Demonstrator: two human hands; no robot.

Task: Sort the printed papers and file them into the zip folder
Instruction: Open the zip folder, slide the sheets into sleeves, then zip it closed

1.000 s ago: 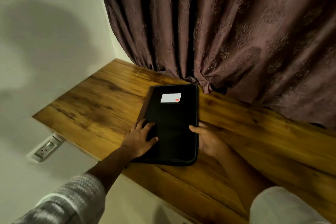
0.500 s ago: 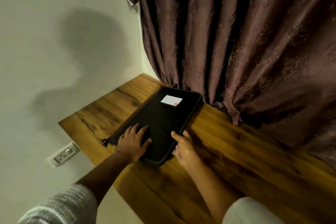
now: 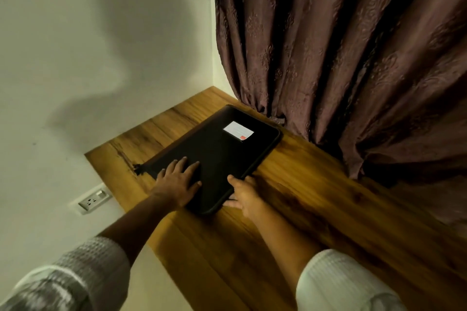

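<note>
A black zip folder [image 3: 222, 151] lies flat and closed on the wooden table [image 3: 316, 222], near the far left corner. A white label with a red mark [image 3: 238, 130] sits on its cover. My left hand [image 3: 177, 182] rests flat on the folder's near part, fingers spread. My right hand [image 3: 243, 194] grips the folder's near right edge, thumb on top and fingers under the rim. A zip pull [image 3: 137, 168] sticks out at the folder's left corner. No printed papers are in view.
A dark patterned curtain [image 3: 341, 53] hangs behind the table and touches its back edge. A pale wall [image 3: 75, 58] stands to the left, with a power socket [image 3: 93, 199] below the tabletop. The table's left edge ends just beyond the folder.
The folder has turned on the table, its far end now pointing right toward the curtain. My right hand slid from the right side to the near right edge. The view has shifted left.
</note>
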